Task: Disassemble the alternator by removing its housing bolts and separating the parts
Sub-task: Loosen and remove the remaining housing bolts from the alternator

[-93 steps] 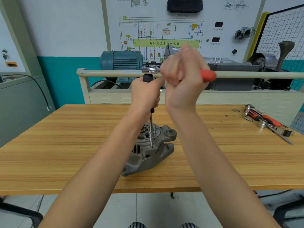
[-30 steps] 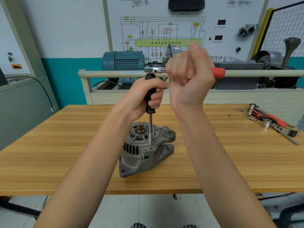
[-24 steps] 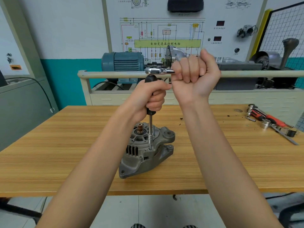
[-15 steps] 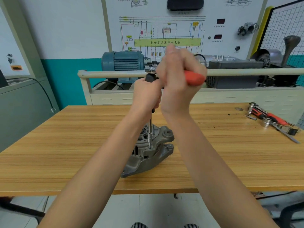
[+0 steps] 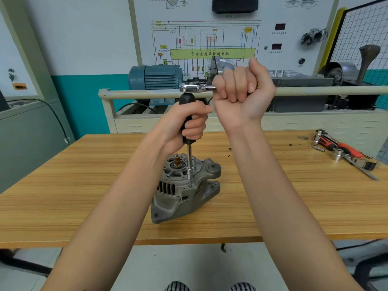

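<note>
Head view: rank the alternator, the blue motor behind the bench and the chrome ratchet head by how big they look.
1. alternator, nearest
2. blue motor, farther back, so true size is unsure
3. chrome ratchet head, clearly smallest

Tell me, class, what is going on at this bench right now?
A person is undoing a bolt on the alternator, which stands on the wooden table. The left hand holds the black handle of a long driver upright, its tip down in the housing. The right hand grips a ratchet fitted across the driver's top. The housing is in one piece. Spare tools lie at the table's right end.
</note>
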Tool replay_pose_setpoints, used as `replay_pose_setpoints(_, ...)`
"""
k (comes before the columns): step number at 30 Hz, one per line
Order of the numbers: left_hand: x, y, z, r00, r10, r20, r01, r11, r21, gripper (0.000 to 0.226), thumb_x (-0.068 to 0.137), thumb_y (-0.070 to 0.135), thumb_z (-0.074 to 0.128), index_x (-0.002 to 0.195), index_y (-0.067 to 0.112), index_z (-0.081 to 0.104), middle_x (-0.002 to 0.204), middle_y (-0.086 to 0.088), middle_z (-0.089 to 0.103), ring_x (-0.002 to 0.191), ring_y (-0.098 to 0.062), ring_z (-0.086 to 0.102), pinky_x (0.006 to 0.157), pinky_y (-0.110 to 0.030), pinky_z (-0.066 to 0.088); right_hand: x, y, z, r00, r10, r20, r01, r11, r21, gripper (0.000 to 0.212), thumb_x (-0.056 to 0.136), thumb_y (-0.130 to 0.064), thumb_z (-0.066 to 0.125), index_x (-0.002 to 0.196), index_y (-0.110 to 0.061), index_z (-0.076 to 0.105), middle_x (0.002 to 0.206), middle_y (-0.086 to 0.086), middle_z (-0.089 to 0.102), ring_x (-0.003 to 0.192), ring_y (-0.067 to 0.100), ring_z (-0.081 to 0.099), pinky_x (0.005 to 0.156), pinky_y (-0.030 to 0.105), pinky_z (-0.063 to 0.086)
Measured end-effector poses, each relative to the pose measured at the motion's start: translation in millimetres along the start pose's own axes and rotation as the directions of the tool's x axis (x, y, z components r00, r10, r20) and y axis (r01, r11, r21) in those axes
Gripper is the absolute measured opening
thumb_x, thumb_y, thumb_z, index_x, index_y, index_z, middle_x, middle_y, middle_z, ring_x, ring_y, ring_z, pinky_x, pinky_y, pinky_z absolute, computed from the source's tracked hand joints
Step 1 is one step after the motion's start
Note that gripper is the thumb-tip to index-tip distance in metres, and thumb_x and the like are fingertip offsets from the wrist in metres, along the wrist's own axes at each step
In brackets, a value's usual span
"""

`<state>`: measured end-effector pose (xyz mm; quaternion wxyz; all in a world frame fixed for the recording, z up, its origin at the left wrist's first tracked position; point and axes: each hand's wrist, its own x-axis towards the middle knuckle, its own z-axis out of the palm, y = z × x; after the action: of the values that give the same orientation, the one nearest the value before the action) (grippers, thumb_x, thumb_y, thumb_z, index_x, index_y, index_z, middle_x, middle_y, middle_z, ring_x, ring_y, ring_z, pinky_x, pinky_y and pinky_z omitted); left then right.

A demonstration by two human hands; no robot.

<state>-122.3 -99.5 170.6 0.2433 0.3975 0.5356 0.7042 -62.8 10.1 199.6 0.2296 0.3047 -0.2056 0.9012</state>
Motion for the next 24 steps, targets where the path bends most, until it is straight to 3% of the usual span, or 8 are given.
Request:
replay_pose_setpoints(2, 0.0, 1.2, 0.1, 0.999, -0.034, -0.016, 0.034, 0.999, 0.020, 0.049, 0.088, 0.009, 0.050, 0.043, 0.022, 0.034, 0.035, 0.010, 0.026, 0.029, -0.004, 0.019, 0.034, -0.017, 0.018, -1.4, 1.1, -0.1, 1.000, -0.013, 0.001, 0.013, 1.000, 0.004, 0.067, 0.099, -0.011, 0.028, 0.033, -0.017, 0.032, 0.030, -0.004, 0.023, 0.033, 0.011, 0.013, 0.039, 0.023, 0.020)
replay_pose_setpoints(5, 1.8, 1.9, 6.4, 0.984, -0.012, -0.179, 0.025, 0.997, 0.074, 0.052, 0.088, 0.004, 0.048, 0.042, 0.023, 0.029, 0.036, 0.009, 0.022, 0.030, -0.005, 0.015, 0.034, -0.015, 0.016, -10.3, 11.5, 7.9, 0.987, -0.139, 0.083, 0.155, 0.957, -0.244, 0.063, 0.096, -0.008, 0.034, 0.034, -0.020, 0.035, 0.033, -0.006, 0.024, 0.035, 0.010, 0.017, 0.043, 0.026, 0.020)
replay_pose_setpoints(10, 9.1, -8.9, 20.1, 0.893, 0.238, -0.382, -0.116, 0.942, 0.315, 0.022, 0.088, 0.022, 0.038, 0.067, 0.023, 0.030, 0.040, 0.014, 0.045, 0.036, -0.004, 0.044, 0.038, -0.012, 0.031, -29.6, 46.3, 28.1, 0.763, -0.513, 0.393, 0.629, 0.450, -0.633, 0.043, 0.083, 0.010, 0.048, 0.059, -0.025, 0.042, 0.047, -0.012, 0.033, 0.043, -0.001, 0.031, 0.047, 0.016, 0.028)
replay_pose_setpoints(12, 8.9, -9.0, 24.6, 0.874, 0.322, -0.364, -0.170, 0.904, 0.392, 0.011, 0.083, 0.033, 0.028, 0.073, 0.028, 0.029, 0.045, 0.027, 0.051, 0.047, 0.011, 0.052, 0.046, -0.007, 0.040, -32.1, 50.7, 30.6, 0.739, -0.518, 0.431, 0.655, 0.399, -0.642, 0.042, 0.081, 0.012, 0.049, 0.062, -0.024, 0.043, 0.050, -0.013, 0.034, 0.044, -0.001, 0.031, 0.047, 0.013, 0.028)
replay_pose_setpoints(14, 7.9, -6.7, 24.5, 0.854, 0.364, -0.372, -0.202, 0.890, 0.408, 0.010, 0.085, 0.027, 0.039, 0.079, 0.033, 0.034, 0.056, 0.022, 0.048, 0.048, 0.008, 0.046, 0.049, -0.006, 0.035, -30.8, 47.7, 30.4, 0.780, -0.507, 0.366, 0.601, 0.449, -0.661, 0.039, 0.083, 0.006, 0.049, 0.061, -0.026, 0.043, 0.049, -0.009, 0.035, 0.042, 0.012, 0.029, 0.045, 0.024, 0.026)
replay_pose_setpoints(17, 2.8, -3.8, 17.6, 0.891, 0.169, -0.422, -0.078, 0.971, 0.224, 0.036, 0.083, 0.001, 0.053, 0.059, 0.021, 0.035, 0.043, 0.010, 0.030, 0.036, -0.006, 0.023, 0.038, -0.016, 0.021, -22.9, 33.6, 25.0, 0.877, -0.409, 0.252, 0.475, 0.660, -0.583, 0.040, 0.084, -0.002, 0.045, 0.050, -0.023, 0.042, 0.042, -0.007, 0.031, 0.040, 0.011, 0.024, 0.046, 0.029, 0.020)
replay_pose_setpoints(21, -2.0, 2.4, 6.3, 0.976, 0.045, -0.215, -0.014, 0.989, 0.144, 0.045, 0.087, 0.002, 0.054, 0.048, 0.019, 0.038, 0.041, 0.005, 0.031, 0.036, -0.010, 0.025, 0.041, -0.021, 0.022, -8.1, 9.4, 10.8, 0.981, -0.158, 0.115, 0.185, 0.943, -0.276, 0.064, 0.095, -0.008, 0.034, 0.033, -0.020, 0.036, 0.031, -0.007, 0.024, 0.035, 0.011, 0.013, 0.042, 0.025, 0.018)
replay_pose_setpoints(24, -2.7, 6.0, 4.3, 0.995, 0.037, -0.089, -0.028, 0.994, 0.103, 0.041, 0.088, 0.005, 0.052, 0.051, 0.017, 0.040, 0.043, 0.005, 0.034, 0.036, -0.009, 0.027, 0.041, -0.021, 0.023, 0.3, -0.8, -0.4, 0.999, 0.001, -0.049, -0.001, 1.000, 0.015, 0.063, 0.096, -0.012, 0.033, 0.033, -0.017, 0.032, 0.030, -0.004, 0.021, 0.037, 0.014, 0.007, 0.041, 0.022, 0.017)
